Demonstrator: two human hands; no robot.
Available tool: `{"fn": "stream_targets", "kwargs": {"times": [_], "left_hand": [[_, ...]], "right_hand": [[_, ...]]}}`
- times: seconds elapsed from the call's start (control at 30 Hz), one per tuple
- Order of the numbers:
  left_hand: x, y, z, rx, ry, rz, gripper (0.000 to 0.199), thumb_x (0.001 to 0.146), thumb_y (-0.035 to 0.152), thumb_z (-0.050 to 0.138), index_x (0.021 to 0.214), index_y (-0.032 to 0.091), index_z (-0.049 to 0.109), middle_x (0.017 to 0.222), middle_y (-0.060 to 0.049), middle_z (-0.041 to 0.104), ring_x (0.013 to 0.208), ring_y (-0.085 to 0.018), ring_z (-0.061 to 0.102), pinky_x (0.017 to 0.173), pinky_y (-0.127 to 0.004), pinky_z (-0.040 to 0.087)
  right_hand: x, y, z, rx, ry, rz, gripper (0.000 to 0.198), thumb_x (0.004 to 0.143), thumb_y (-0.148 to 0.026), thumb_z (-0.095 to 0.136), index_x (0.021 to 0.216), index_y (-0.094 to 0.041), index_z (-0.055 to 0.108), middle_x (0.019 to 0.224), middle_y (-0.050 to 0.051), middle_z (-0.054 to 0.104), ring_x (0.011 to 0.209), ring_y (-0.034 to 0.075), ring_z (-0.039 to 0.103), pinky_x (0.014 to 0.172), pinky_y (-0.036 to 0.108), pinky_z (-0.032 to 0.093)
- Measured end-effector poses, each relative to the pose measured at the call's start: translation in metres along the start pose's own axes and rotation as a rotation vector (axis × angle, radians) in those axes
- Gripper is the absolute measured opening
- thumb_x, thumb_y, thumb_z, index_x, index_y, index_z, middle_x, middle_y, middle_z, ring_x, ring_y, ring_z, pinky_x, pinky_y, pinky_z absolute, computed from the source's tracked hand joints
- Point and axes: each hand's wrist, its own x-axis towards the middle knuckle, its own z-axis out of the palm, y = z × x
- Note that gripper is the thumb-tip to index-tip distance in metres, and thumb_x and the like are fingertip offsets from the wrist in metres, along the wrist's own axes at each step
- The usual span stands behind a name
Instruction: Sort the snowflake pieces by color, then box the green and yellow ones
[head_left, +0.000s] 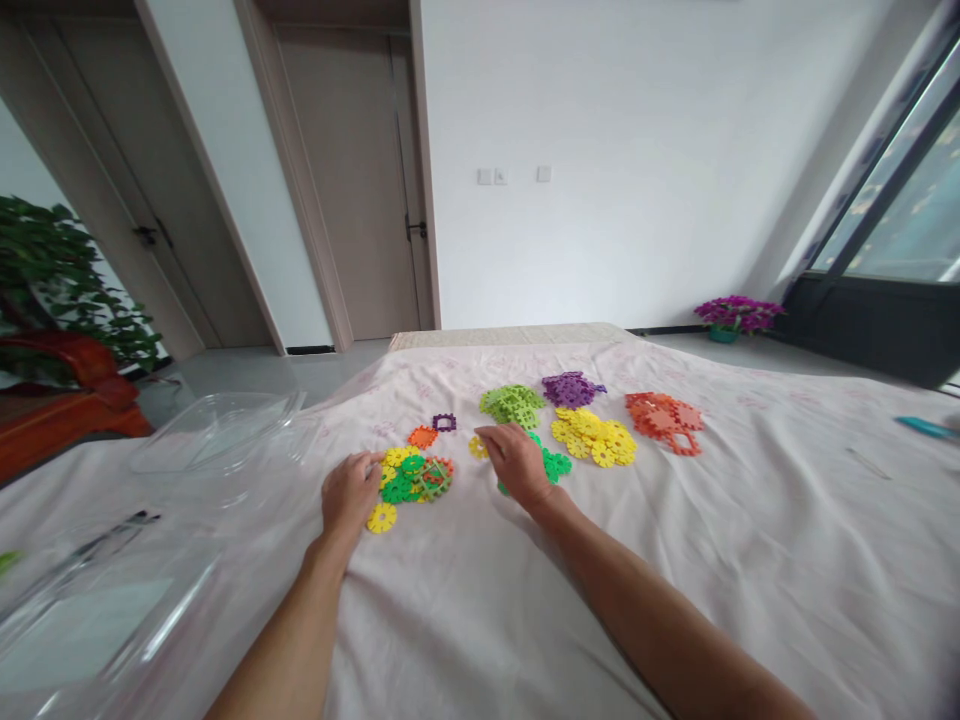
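Wht wall (622,120) w/ brn door (341,180), window (911,200) far R.

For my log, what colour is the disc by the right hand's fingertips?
The disc is yellow, clearest in head view.

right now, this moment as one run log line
left hand: at mixed pile | right hand: at yellow piece | farther right: purple pile, orange pile

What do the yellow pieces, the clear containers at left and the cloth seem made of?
Yellow pieces: probably plastic, fairly matte; even colour, notched edges.
Clear containers: likely rigid plastic, glossy; see-through with bright highlights, though glass is possible.
Cloth: fabric, matte; soft folds, fibre unclear.
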Motion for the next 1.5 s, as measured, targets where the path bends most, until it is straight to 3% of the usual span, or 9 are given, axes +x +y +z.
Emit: {"fn": "stream_targets", "kwargs": {"times": [0.33, 0.57, 0.7, 0.83, 1.03, 1.17, 1.33, 1.4, 1.5], "left_hand": [[-0.001, 0.004, -0.003, 0.017, -0.021, -0.002, 0.033, 0.089, 0.026, 0.043, 0.111, 0.024, 0.069, 0.125, -0.005, 0.068, 0.120, -0.020, 0.057, 0.104, -0.030, 0.038], [0.000, 0.000, 0.000, 0.026, -0.010, 0.007, 0.034, 0.090, 0.027, 0.043, 0.112, 0.024, 0.069, 0.126, -0.004, 0.067, 0.120, -0.020, 0.058, 0.104, -0.030, 0.038], [0.001, -0.001, 0.001, 0.028, -0.006, 0.013, 0.034, 0.090, 0.027, 0.043, 0.111, 0.023, 0.070, 0.125, -0.004, 0.068, 0.120, -0.019, 0.058, 0.103, -0.029, 0.039], [0.001, -0.001, 0.002, 0.031, 0.000, 0.018, 0.034, 0.089, 0.026, 0.044, 0.111, 0.023, 0.070, 0.125, -0.005, 0.068, 0.120, -0.019, 0.058, 0.104, -0.030, 0.038], [0.001, -0.002, 0.003, 0.024, 0.007, 0.015, 0.034, 0.089, 0.026, 0.044, 0.111, 0.023, 0.070, 0.126, -0.004, 0.067, 0.121, -0.020, 0.057, 0.104, -0.032, 0.039], [0.001, -0.001, 0.003, 0.030, 0.004, 0.011, 0.034, 0.088, 0.026, 0.045, 0.111, 0.023, 0.070, 0.125, -0.005, 0.067, 0.121, -0.021, 0.057, 0.105, -0.033, 0.039], [0.001, 0.000, 0.002, 0.051, 0.004, 0.025, 0.033, 0.088, 0.026, 0.046, 0.110, 0.023, 0.070, 0.125, -0.005, 0.068, 0.118, -0.020, 0.059, 0.103, -0.032, 0.040], [0.001, 0.001, 0.002, 0.056, 0.009, 0.034, 0.033, 0.087, 0.025, 0.046, 0.110, 0.024, 0.070, 0.123, -0.004, 0.069, 0.117, -0.020, 0.059, 0.102, -0.031, 0.040], [0.001, 0.001, 0.001, 0.054, 0.008, 0.041, 0.033, 0.087, 0.025, 0.046, 0.110, 0.023, 0.069, 0.122, -0.004, 0.069, 0.117, -0.020, 0.059, 0.102, -0.030, 0.040]], "right_hand": [[0.003, 0.104, -0.068, -0.360, 0.216, 0.700, 0.034, 0.093, -0.035, 0.046, 0.112, -0.028, 0.074, 0.095, 0.007, 0.072, 0.095, 0.023, 0.059, 0.081, 0.033, 0.042], [-0.013, 0.139, -0.085, -0.429, 0.258, 0.905, 0.038, 0.092, -0.035, 0.044, 0.114, -0.027, 0.074, 0.094, 0.010, 0.069, 0.097, 0.025, 0.054, 0.083, 0.035, 0.040], [-0.015, 0.141, -0.081, -0.445, 0.324, 0.809, 0.034, 0.091, -0.033, 0.047, 0.107, -0.025, 0.076, 0.108, 0.010, 0.067, 0.101, 0.027, 0.051, 0.089, 0.039, 0.037], [-0.006, 0.120, -0.064, -0.383, 0.342, 0.507, 0.029, 0.092, -0.029, 0.049, 0.103, -0.022, 0.075, 0.106, 0.009, 0.069, 0.100, 0.025, 0.052, 0.093, 0.039, 0.037], [0.005, 0.048, -0.024, -0.123, 0.027, 0.048, 0.026, 0.097, -0.029, 0.048, 0.103, -0.023, 0.073, 0.102, 0.008, 0.069, 0.098, 0.023, 0.057, 0.090, 0.036, 0.043], [-0.001, -0.002, -0.002, -0.025, -0.214, -0.132, 0.032, 0.097, -0.031, 0.051, 0.125, -0.022, 0.063, 0.119, 0.009, 0.067, 0.108, 0.022, 0.057, 0.096, 0.036, 0.043], [-0.006, -0.034, 0.021, -0.044, -0.373, -0.239, 0.061, 0.094, -0.037, 0.057, 0.150, -0.022, 0.037, 0.149, 0.010, 0.046, 0.136, 0.025, 0.038, 0.111, 0.041, 0.034], [-0.006, -0.038, 0.027, -0.048, -0.426, -0.255, 0.063, 0.093, -0.036, 0.060, 0.150, -0.023, 0.037, 0.148, 0.009, 0.048, 0.138, 0.025, 0.036, 0.112, 0.042, 0.032], [-0.005, -0.039, 0.028, -0.022, -0.453, -0.269, 0.058, 0.091, -0.036, 0.064, 0.144, -0.022, 0.045, 0.134, 0.010, 0.058, 0.127, 0.024, 0.046, 0.105, 0.039, 0.037]]}}
